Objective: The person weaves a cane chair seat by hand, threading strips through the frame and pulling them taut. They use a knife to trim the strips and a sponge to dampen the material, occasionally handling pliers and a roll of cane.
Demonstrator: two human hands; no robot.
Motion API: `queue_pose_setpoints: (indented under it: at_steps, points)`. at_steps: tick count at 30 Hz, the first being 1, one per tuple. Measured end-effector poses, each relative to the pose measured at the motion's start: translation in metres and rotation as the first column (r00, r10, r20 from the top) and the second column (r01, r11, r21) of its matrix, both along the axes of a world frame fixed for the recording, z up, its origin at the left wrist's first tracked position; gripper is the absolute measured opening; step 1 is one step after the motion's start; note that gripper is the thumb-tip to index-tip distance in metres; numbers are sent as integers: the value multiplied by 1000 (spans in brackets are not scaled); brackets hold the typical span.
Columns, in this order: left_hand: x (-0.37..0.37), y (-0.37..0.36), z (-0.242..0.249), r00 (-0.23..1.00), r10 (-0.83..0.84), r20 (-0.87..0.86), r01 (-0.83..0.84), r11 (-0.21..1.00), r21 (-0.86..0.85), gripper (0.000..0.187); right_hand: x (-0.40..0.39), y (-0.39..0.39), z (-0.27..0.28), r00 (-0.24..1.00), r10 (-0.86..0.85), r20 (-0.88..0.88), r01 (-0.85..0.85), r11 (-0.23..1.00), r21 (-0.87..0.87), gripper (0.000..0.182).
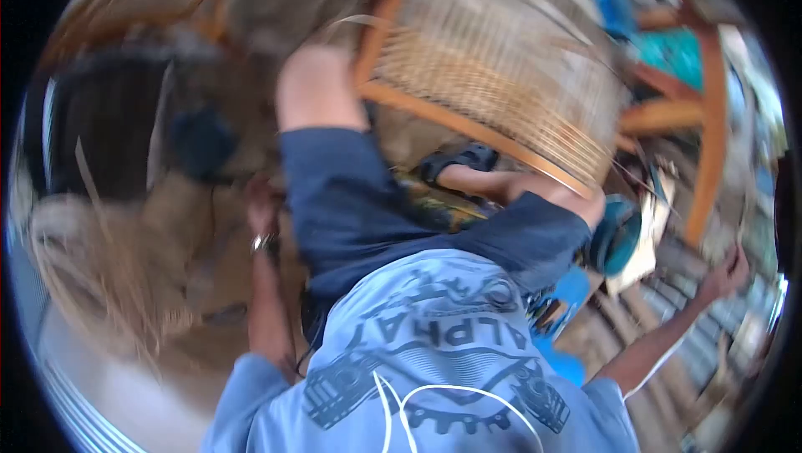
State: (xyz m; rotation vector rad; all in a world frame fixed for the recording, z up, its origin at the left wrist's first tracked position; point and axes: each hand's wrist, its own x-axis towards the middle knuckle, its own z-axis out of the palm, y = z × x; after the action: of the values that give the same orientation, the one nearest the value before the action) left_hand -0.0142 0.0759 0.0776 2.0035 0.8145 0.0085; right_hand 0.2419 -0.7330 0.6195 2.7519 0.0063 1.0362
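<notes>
A wooden-framed cane panel (pixel 493 77), its strands partly woven crosswise, leans in front of my knees. Off to the far right, my right hand (pixel 732 271) is raised away from the panel, fingers pinched together on a thin pale cane strip (pixel 746 202) that runs upward. My left hand (pixel 262 206) hangs low at my left side, a watch (pixel 266 243) on its wrist. Motion smears its fingers, so I cannot tell whether they hold anything. Beside that hand lies brown ground with a dark round object (pixel 203 142) further forward.
Loose cane strips (pixel 100 269) lie in a bundle at the left. An orange wooden frame (pixel 708 135) stands at the right, with teal cloth (pixel 672 58) behind it. A teal round container (pixel 616 234) and a blue plastic item (pixel 564 307) sit by my right thigh.
</notes>
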Motion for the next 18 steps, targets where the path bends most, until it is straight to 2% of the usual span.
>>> queue_pose_setpoints:
  at_steps: [1,2,3,5,7,8,10,11,13,15,17,18]
  points:
    - [-8,27,33,952,283,115,-221,898,-381,26,-24,-5,-58,1000,-17,0,17,990,142,22]
    - [10,37,51,953,283,109,-228,905,-360,21,-50,-43,-77,997,-76,-27,80,929,360,20]
    - [42,17,106,924,380,47,-315,824,-471,23,-71,-52,-91,994,-103,-49,111,969,223,18]
    - [84,-2,149,919,309,245,-290,951,-108,26,-120,-85,-135,995,-84,51,36,795,605,16]
    - [106,-7,185,924,260,282,-264,964,-22,29,-161,-102,-178,928,-350,-127,336,636,695,15]
    - [117,-9,198,931,221,291,-226,974,-16,29,-179,-101,-204,923,-354,-150,351,619,703,14]
    - [139,-14,223,945,-46,324,-68,941,332,25,-191,-69,-251,923,-323,-207,363,563,742,12]
    - [154,-30,234,943,-70,325,-49,938,344,25,-187,-38,-263,924,-295,-242,369,533,761,11]
    - [184,-81,247,880,-178,441,40,952,305,18,-169,24,-266,898,-207,-389,440,482,758,8]
    - [215,-152,269,861,-292,417,232,954,189,17,-146,61,-277,922,-13,-388,345,485,804,9]
    - [245,-209,283,735,-628,258,526,767,368,27,-114,98,-273,910,160,-382,231,570,789,9]
    - [258,-238,281,654,-717,242,597,686,417,32,-98,115,-272,903,228,-365,214,499,840,9]
